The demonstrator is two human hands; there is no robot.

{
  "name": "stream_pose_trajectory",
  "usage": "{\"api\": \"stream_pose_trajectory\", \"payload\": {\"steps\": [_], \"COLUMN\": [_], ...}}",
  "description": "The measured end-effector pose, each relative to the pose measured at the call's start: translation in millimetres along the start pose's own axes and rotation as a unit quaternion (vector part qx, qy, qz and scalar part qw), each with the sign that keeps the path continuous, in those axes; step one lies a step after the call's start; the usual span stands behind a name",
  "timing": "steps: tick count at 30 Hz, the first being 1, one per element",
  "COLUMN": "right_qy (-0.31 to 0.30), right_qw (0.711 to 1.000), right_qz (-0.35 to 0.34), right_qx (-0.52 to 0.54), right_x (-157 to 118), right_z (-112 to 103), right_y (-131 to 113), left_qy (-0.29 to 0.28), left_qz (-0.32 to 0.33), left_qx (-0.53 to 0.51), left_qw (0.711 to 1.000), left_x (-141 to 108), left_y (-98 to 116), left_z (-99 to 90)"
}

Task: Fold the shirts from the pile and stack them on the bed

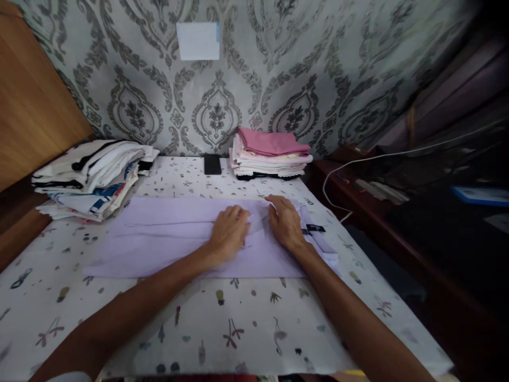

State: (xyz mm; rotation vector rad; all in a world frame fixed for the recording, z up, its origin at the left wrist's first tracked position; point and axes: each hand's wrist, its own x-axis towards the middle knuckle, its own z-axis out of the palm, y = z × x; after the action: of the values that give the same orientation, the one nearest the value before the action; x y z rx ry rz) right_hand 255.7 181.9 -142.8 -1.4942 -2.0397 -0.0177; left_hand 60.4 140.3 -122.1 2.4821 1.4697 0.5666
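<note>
A lavender garment (167, 233), folded into a long strip, lies across the bed-like surface before me, with a black label (315, 228) near its right end. My left hand (228, 231) rests on the middle of the cloth, fingers bent downward and a little blurred. To its right, my right hand (285, 220) presses on the garment near the labelled end, thumb apart from its fingers. Small creases run through the fabric between the two hands. Neither hand has the cloth lifted.
A pile of folded white clothes (95, 170) stands at the left. A pink-topped stack (272, 151) and a black phone (212, 164) lie at the back by the patterned wall (217, 106). A white cable (369, 158) hangs at the right, above the patterned sheet's (246, 339) edge.
</note>
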Motion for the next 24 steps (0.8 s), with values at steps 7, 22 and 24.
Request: {"api": "stream_pose_trajectory", "payload": {"steps": [7,22,24], "right_qy": [-0.1,-0.1,-0.098], "right_qw": [0.991,0.988,0.988], "right_qz": [-0.079,-0.086,-0.085], "right_qx": [-0.048,-0.078,-0.078], "right_x": [-19,-17,-17], "right_z": [33,42,44], "right_y": [15,24,25], "left_qy": [-0.149,-0.113,-0.104], "left_qz": [0.077,-0.061,-0.09], "left_qx": [0.037,0.034,0.026], "left_qw": [0.985,0.991,0.99], "left_x": [-9,-45,-59], "left_y": [1,-78,-102], "left_z": [19.3,-21.9,-40.0]}}
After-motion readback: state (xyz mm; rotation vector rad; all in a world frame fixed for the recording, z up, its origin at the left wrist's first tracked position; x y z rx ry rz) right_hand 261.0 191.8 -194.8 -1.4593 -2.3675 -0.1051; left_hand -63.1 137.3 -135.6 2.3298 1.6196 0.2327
